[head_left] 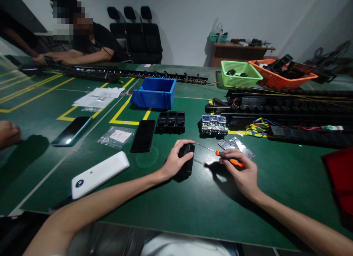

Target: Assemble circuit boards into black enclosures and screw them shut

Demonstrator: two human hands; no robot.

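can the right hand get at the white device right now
Probably not easily: the right hand holds a screwdriver, and the left hand, gripping a black box, lies between it and the white device.

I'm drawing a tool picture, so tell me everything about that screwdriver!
The screwdriver has an orange and black handle that looks like plastic and a thin, metal-looking shaft. The right hand holds it above the green table, tip pointing left, by the black box. I can't tell if they touch.
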